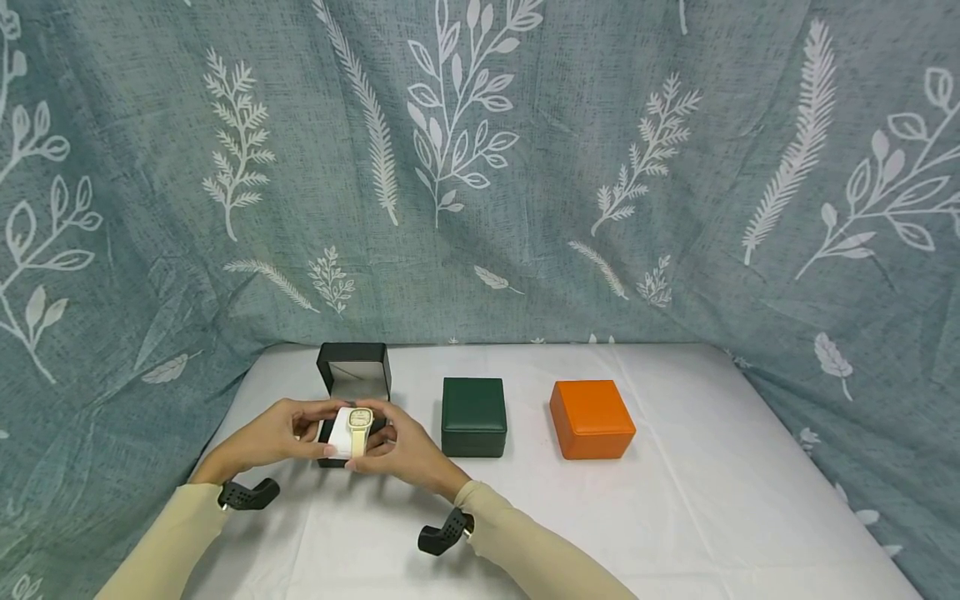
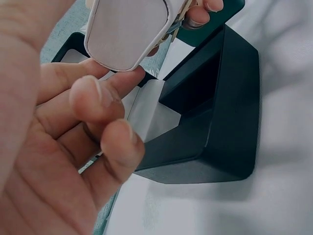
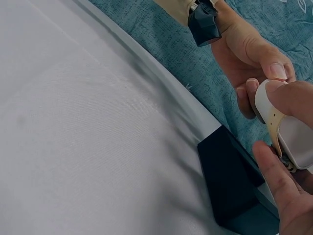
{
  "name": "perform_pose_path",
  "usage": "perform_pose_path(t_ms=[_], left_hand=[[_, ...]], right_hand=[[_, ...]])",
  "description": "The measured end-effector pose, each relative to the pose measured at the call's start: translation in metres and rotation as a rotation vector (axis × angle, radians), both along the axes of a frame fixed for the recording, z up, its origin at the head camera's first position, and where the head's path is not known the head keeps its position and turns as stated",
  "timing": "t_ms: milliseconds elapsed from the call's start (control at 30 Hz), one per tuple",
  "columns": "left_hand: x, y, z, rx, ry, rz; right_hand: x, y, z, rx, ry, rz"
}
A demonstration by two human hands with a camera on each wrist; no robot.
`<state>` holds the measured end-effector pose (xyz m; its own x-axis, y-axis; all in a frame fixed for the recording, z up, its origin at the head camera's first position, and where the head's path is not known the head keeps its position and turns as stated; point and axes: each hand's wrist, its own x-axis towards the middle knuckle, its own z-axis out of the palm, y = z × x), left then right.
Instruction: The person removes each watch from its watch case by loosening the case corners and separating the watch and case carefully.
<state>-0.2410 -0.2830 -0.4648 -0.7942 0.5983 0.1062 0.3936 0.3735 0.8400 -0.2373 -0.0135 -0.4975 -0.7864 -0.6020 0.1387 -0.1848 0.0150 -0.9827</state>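
A wristwatch (image 1: 360, 419) with a gold-toned square case and cream strap sits round the right end of a white watch cushion (image 1: 341, 435). My left hand (image 1: 273, 435) grips the cushion's left end between thumb and fingers. From the other side, my right hand (image 1: 411, 446) pinches the watch and cushion, thumb at the strap's lower part and fingers at the top. Both are raised over an open black watch box (image 1: 326, 363), its lid standing up behind. Inside the box base (image 2: 234, 112), the left wrist view shows a dark hollow. The strap's buckle (image 3: 287, 164) shows under the cushion in the right wrist view.
A closed dark green box (image 1: 474, 417) stands right of the black one on the white-covered table (image 1: 720, 517). Farther right is a closed orange box (image 1: 592, 421), slightly turned. A leaf-patterned blue-green cloth (image 1: 555, 192) hangs behind and at both sides.
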Motion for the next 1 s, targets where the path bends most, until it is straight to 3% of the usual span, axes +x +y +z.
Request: perform_pose_path(t_ms=[467,767,1000], left_hand=[[-0.001,-0.012,-0.001,0.000,-0.050,0.093],[-0.001,-0.013,-0.004,-0.012,-0.082,0.146],[-0.001,-0.013,-0.006,-0.017,-0.099,0.149]], right_hand=[[-0.002,0.009,-0.002,-0.019,-0.034,-0.002],[0.003,0.012,-0.004,0.028,-0.036,-0.017],[0.005,0.013,-0.003,0.041,-0.022,-0.013]])
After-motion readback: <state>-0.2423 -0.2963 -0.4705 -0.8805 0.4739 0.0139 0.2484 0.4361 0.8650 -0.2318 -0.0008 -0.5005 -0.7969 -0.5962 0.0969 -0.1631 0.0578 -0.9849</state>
